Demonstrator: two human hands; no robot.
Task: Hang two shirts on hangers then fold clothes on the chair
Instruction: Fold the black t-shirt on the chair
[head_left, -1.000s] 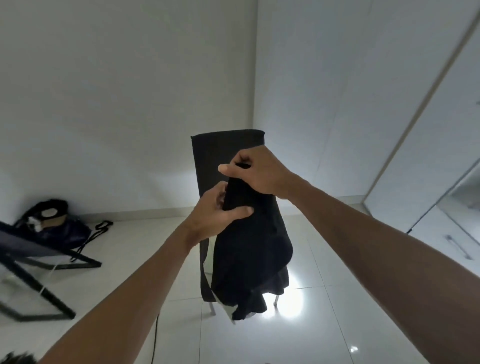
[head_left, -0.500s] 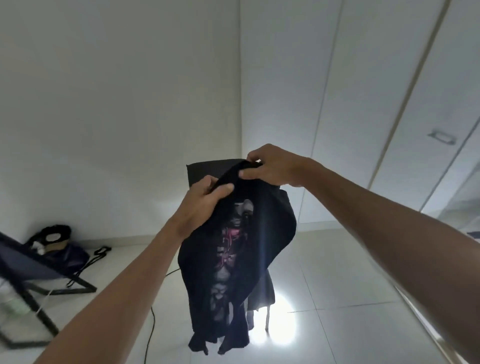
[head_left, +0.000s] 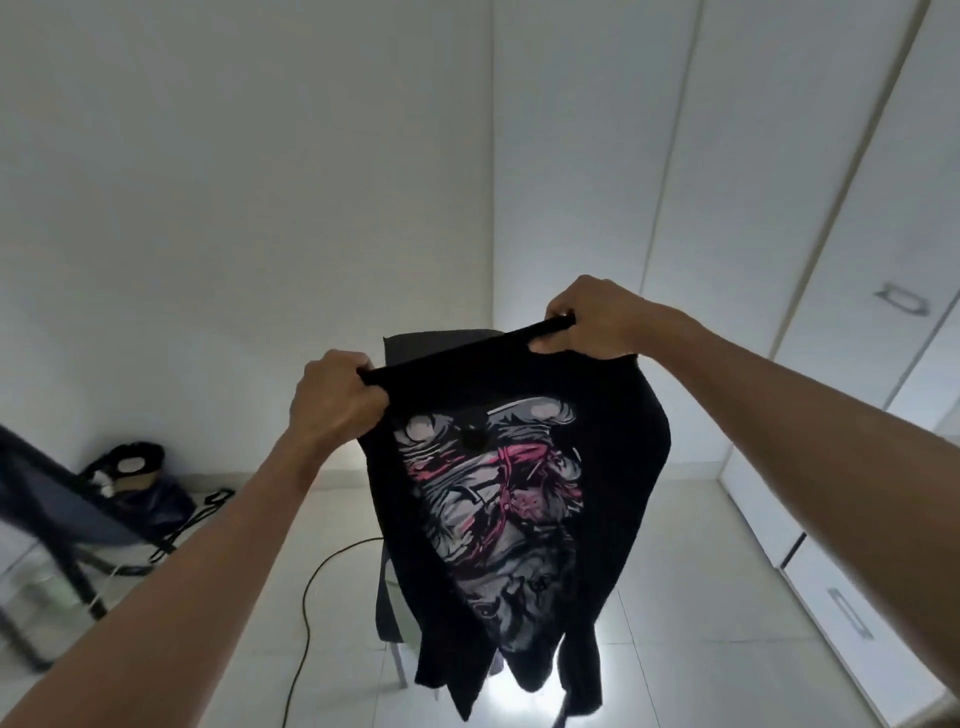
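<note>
Left hand (head_left: 337, 397) and right hand (head_left: 592, 325), set apart, each clenched on one taut edge of a black printed T-shirt (head_left: 519, 499), raised in front of the dark chair (head_left: 415, 348). Best kept level and stretched, likely for finding shoulders before hanging or folding. Long axis hanging downward, print apparently upside down, sleeves lowest.

2 hands (head_left: 337, 400) (head_left: 597, 325), 1 blk shirt (head_left: 519, 493), 1 chair (head_left: 410, 343), 1 bag (head_left: 150, 499), 1 cable (head_left: 311, 597)
</note>
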